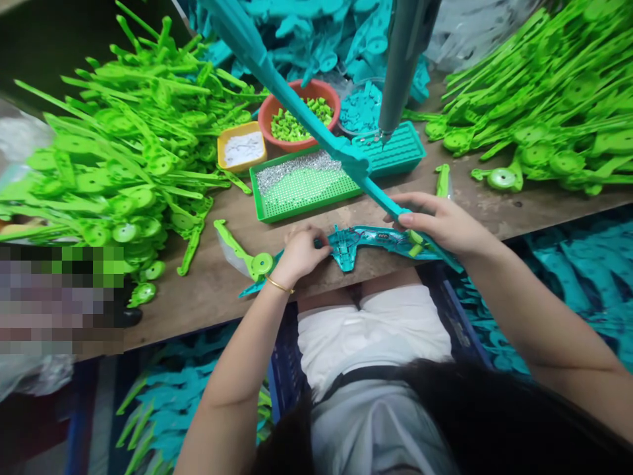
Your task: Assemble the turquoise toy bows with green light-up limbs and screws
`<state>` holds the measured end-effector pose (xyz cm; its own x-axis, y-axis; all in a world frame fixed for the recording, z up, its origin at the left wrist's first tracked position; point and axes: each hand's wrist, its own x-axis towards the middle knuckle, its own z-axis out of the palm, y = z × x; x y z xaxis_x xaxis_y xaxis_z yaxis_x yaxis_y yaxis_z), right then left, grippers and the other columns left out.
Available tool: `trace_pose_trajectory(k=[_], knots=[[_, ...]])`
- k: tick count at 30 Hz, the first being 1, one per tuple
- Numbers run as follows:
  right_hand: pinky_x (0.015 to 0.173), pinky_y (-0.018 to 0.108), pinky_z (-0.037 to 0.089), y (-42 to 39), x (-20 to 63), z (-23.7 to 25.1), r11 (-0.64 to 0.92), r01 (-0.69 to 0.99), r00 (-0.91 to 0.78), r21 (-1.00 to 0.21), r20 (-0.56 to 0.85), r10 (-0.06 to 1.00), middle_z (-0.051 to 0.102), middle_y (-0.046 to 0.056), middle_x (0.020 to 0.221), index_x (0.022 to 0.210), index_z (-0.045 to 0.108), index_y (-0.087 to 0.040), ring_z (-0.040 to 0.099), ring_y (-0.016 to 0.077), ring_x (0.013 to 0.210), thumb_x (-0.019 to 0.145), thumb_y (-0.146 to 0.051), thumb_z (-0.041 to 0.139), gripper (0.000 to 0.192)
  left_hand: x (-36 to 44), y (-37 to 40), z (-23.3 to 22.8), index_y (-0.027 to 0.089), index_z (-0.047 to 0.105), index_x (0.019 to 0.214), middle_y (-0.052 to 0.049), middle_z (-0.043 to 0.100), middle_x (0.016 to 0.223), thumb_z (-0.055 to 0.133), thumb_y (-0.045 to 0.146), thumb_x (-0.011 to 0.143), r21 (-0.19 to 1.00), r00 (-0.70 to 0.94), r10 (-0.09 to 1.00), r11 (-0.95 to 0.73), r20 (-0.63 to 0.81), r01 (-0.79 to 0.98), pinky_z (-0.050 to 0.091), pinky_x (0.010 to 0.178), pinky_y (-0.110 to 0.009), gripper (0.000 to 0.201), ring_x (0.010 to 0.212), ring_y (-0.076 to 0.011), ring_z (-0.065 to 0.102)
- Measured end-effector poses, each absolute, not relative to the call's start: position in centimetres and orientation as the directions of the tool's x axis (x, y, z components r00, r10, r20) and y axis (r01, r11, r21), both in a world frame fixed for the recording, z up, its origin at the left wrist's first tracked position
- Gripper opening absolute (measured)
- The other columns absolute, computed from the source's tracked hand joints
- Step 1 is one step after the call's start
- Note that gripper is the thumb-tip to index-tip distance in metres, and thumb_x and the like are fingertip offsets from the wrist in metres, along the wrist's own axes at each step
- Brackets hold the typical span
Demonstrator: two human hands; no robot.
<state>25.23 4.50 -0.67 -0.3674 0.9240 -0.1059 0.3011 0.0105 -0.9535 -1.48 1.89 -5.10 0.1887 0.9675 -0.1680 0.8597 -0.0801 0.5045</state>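
Observation:
A teal plastic shell (380, 236), with wires and small parts inside, lies open side up at the table's front edge. Over its left half, my left hand (304, 251) has thumb and fingers closed together near the middle; whatever they pinch is hidden. My right hand (440, 221) grips the lower part of a long teal plastic piece (306, 119), which slants up and left in front of the camera. Small green pieces (416, 244) show at the shell's right end, under my right hand. Beside my left hand, a green arm-shaped part (247, 257) touches the shell's left end.
Green parts are heaped at left (99, 158) and right (558, 99). Screws fill part of a green tray (257, 198), near a red bowl (264, 122) of green pieces and a yellow dish (221, 158). A grey power screwdriver (403, 66) hangs above.

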Motion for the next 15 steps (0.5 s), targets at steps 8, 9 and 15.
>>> trace_pose_trajectory(k=[8, 9, 15], knots=[[0.090, 0.042, 0.053, 4.6, 26.2, -0.5, 0.042, 0.359, -0.353, -0.932, -0.094, 0.931, 0.070, 0.004, 0.114, 0.117, 0.067, -0.026, 0.067, 0.0256, 0.099, 0.078, -0.049, 0.067, 0.046, -2.5, 5.6, -4.4, 0.019, 0.056, 0.083, 0.003, 0.054, 0.074, 0.072, 0.032, 0.066, 0.611, 0.458, 0.824, -0.181, -0.333, 0.771, 0.036, 0.061, -0.025, 0.027, 0.065, -0.0130, 0.047], [0.093, 0.043, 0.051, 4.6, 26.4, -0.4, 0.078, 0.387, -0.353, -0.919, -0.069, 0.933, 0.069, 0.004, 0.116, 0.118, 0.066, -0.026, 0.065, 0.0265, 0.104, 0.078, -0.048, 0.066, 0.046, -2.8, 5.6, -4.7, 0.019, 0.057, 0.085, 0.003, 0.054, 0.074, 0.072, 0.034, 0.067, 0.639, 0.464, 0.824, -0.170, -0.325, 0.750, 0.037, 0.061, -0.025, 0.028, 0.066, -0.0129, 0.048], [0.101, 0.046, 0.046, 5.1, 27.3, 0.0, 0.355, 0.606, -0.417, -0.712, 0.095, 0.904, 0.064, 0.002, 0.127, 0.126, 0.060, -0.029, 0.059, 0.0286, 0.117, 0.079, -0.040, 0.065, 0.049, -3.8, 4.2, -6.3, 0.017, 0.062, 0.087, 0.000, 0.061, 0.077, 0.058, 0.041, 0.083, 0.681, 0.418, 0.886, -0.181, -0.200, 0.710, 0.042, 0.065, -0.027, 0.025, 0.070, -0.0151, 0.054]])
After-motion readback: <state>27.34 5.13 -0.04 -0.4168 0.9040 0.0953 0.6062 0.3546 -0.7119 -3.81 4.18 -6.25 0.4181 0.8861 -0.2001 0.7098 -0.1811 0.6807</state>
